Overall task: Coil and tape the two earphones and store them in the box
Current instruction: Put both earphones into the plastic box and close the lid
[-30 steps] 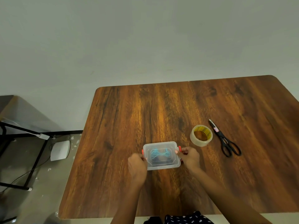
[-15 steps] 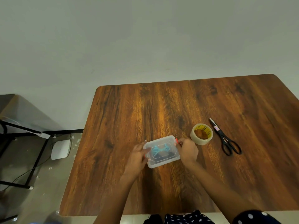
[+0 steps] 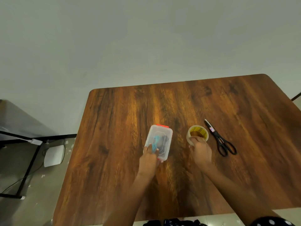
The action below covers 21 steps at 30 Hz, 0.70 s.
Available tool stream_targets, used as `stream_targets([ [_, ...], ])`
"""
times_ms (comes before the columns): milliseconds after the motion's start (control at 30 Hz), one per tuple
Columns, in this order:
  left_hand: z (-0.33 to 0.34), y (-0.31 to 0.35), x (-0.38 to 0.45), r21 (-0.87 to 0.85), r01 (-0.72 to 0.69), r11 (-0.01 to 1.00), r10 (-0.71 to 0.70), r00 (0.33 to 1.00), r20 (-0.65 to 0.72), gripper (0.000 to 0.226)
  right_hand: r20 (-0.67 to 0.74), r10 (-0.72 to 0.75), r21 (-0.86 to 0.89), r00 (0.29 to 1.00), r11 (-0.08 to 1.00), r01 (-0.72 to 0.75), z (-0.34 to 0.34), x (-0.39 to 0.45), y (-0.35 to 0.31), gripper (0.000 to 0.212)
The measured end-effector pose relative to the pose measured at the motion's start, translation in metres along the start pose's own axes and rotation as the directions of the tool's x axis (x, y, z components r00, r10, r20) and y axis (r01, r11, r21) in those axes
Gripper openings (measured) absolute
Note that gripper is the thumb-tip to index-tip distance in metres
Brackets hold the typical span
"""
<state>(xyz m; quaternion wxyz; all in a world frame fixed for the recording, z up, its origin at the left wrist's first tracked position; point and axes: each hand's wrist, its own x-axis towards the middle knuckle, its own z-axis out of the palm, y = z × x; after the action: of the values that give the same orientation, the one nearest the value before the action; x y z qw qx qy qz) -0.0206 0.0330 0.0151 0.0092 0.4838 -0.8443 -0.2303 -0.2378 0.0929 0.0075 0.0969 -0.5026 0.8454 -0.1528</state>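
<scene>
Count: one box (image 3: pixel 158 141), one tape roll (image 3: pixel 197 133), one pair of scissors (image 3: pixel 220 139), two hands.
Box: clear plastic, lid on, red clips at both ends, blue and dark earphones (image 3: pixel 158 141) coiled inside; on the table (image 3: pixel 123 121), left of the tape roll.
Left hand (image 3: pixel 149 158): fingers hold the box's near end.
Right hand (image 3: pixel 201 150): fingers grip the tape roll's near edge.
Writing: yellow core print and scissors label unreadable.

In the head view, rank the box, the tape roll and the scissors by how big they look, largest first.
1. Clear plastic box: covers the most area.
2. Black scissors: about as long as the box but far thinner.
3. Tape roll: smallest, though the right hand covers its near edge.
All lie at a similar distance on the table.
</scene>
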Motion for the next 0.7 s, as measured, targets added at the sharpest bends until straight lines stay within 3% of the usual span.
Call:
stream_targets([
  [200,0.018,0.041,0.016,-0.101,0.183,0.978,-0.188,0.981,-0.042,0.048,0.103,0.073,-0.188,0.992,0.981,-0.053,0.002,0.011,0.015,0.051],
  [700,0.029,0.046,0.026,-0.105,0.256,0.961,-0.264,0.962,-0.074,0.052,0.143,-0.065,-0.076,0.988,0.994,0.077,0.022,0.015,0.004,0.050],
])
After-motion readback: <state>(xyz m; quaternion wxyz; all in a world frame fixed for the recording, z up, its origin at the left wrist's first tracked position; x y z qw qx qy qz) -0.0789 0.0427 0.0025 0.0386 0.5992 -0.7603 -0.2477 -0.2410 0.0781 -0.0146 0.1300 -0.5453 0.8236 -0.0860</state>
